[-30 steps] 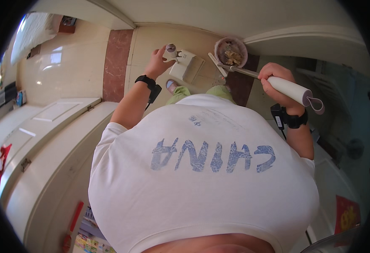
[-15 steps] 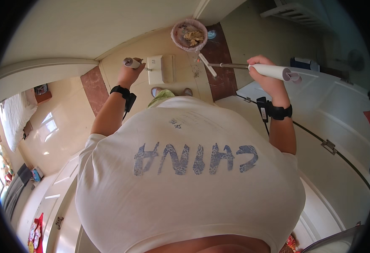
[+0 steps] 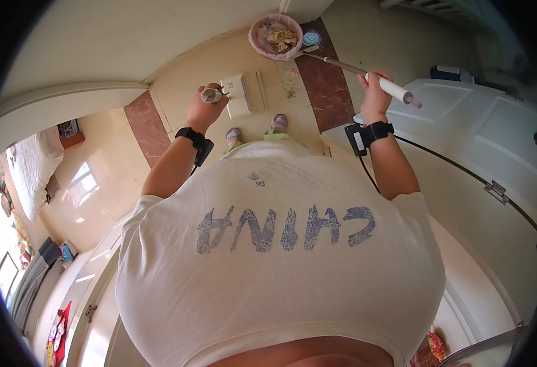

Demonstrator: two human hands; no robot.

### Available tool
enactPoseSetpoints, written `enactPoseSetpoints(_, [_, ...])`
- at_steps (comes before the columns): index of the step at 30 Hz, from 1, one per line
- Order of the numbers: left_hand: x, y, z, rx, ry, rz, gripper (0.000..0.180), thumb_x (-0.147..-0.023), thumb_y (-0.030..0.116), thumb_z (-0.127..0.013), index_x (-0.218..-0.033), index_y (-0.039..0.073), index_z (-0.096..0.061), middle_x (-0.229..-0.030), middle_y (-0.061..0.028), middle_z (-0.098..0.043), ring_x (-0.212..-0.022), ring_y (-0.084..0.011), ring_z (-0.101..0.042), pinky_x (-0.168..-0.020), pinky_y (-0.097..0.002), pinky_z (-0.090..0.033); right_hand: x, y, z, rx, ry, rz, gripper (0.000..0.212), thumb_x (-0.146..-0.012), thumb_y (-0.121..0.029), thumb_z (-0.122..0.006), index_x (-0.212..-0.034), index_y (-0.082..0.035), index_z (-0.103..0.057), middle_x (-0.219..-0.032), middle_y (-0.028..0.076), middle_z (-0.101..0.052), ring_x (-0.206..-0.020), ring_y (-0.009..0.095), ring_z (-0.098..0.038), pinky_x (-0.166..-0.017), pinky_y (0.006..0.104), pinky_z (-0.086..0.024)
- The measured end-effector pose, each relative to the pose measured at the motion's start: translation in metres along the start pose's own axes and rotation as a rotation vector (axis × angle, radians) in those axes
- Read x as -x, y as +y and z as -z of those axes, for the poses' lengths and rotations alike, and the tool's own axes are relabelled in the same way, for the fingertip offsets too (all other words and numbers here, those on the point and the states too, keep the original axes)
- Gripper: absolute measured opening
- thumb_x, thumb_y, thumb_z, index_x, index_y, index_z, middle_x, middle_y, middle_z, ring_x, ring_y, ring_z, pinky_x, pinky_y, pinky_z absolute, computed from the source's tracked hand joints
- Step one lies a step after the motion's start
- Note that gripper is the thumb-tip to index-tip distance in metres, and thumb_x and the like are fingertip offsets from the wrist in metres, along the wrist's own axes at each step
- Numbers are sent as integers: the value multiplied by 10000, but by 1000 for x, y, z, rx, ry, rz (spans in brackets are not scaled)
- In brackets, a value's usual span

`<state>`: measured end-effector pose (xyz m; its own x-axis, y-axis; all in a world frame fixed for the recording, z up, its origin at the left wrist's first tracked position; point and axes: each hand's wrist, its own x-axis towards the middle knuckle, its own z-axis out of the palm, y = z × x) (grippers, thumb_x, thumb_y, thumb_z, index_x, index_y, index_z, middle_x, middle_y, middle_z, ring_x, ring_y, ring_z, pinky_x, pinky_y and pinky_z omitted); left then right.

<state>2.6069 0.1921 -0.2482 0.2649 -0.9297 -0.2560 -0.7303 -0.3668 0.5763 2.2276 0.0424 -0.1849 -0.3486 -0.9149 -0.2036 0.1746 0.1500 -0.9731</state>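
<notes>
My left hand (image 3: pixel 205 107) is closed around the white end of an upright handle (image 3: pixel 211 95). Below it, on the tiles, sits a white long-handled dustpan (image 3: pixel 237 101), which this handle appears to join. In my right hand (image 3: pixel 376 92) is a long broom, its white grip (image 3: pixel 398 93) between my fingers and its metal pole (image 3: pixel 342 63) slanting away to the far left. The broom's head lies low beside a round bin (image 3: pixel 255 46) and is hard to make out. Small dark debris (image 3: pixel 290 92) is scattered on the floor between dustpan and dark red strip.
Crumpled brown waste (image 3: pixel 282 40) fills part of the pink-lined bin. A light blue round object (image 3: pixel 311 38) stands beside it. My feet in sandals (image 3: pixel 280 120) are just behind the dustpan. A white panelled door (image 3: pixel 458 116) spreads along the right; a white wall borders the far left.
My right hand has moved left and forward, and the broom head has swung away to beside the bin. My left hand has shifted slightly right. My feet have come into fuller view.
</notes>
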Motion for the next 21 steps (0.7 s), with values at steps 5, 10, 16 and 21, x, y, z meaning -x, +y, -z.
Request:
enactPoseSetpoints(5, [4, -13, -5, -1, -123, 29, 368, -840, 292, -681, -1129, 66, -660, -1010, -160, -694, -925, -318, -668, -807, -417, -526, 50, 71, 4, 229, -167, -18, 205, -791, -32, -701, -945, -32, -565, -901, 83, -610, -810, 200, -632, -700, 316, -560])
enactPoseSetpoints(10, [7, -25, -16, 14, -221, 137, 422, -808, 431, -643, -1134, 167, -682, -1246, -146, -594, -1083, -351, -616, -899, -429, -519, 123, 98, 25, 858, -333, 409, 156, -761, -102, -711, -859, -16, -626, -946, 152, -600, -905, 297, -589, -812, 401, -476])
enactPoseSetpoints(16, [-2, -27, -11, -32, -252, 33, 420, -810, 465, -615, -1065, 141, -694, -1059, -142, -691, -961, -351, -664, -817, -430, -541, 174, 103, 45, 803, -156, 288, 171, -776, -101, -700, -892, -19, -605, -990, 146, -582, -887, 270, -582, -808, 379, -488])
enactPoseSetpoints(21, [-5, -25, -4, -109, -354, -32, 388, -837, 448, -621, -1036, 118, -669, -980, -159, -711, -922, -369, -670, -775, -459, -537, 206, 99, 69, 825, -117, 364, 183, -783, -78, -695, -922, -24, -588, -1007, 138, -564, -906, 243, -590, -831, 357, -501])
